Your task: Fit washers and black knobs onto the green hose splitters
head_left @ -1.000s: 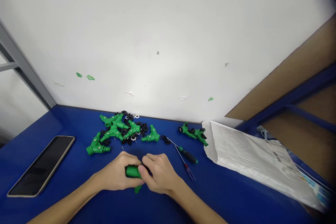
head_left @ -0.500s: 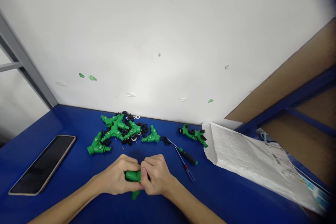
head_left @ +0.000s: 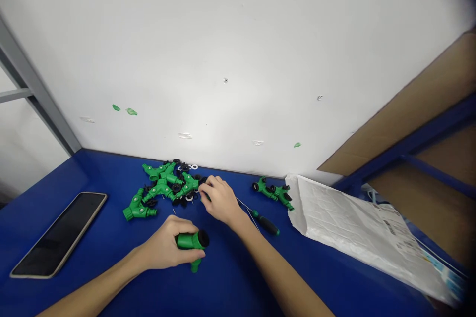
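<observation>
My left hand (head_left: 166,246) is closed round a green plastic Y-shaped hose fitting (head_left: 192,243) with a black end, held just above the blue table (head_left: 92,262). My right hand (head_left: 219,199) reaches forward to the heap of green fittings and small black and white parts (head_left: 169,185) by the wall. Its fingers are curled and pinched at the heap's right edge; what they hold is hidden.
A dark phone (head_left: 59,234) lies at the left. A green-handled screwdriver (head_left: 265,224) lies right of my right hand. Two more green fittings (head_left: 273,191) sit beside a white woven bag (head_left: 364,237) at the right. A white wall closes the back.
My right hand has left the fitting held in my left hand and moved forward to the heap by the wall. The left hand still holds the fitting.
</observation>
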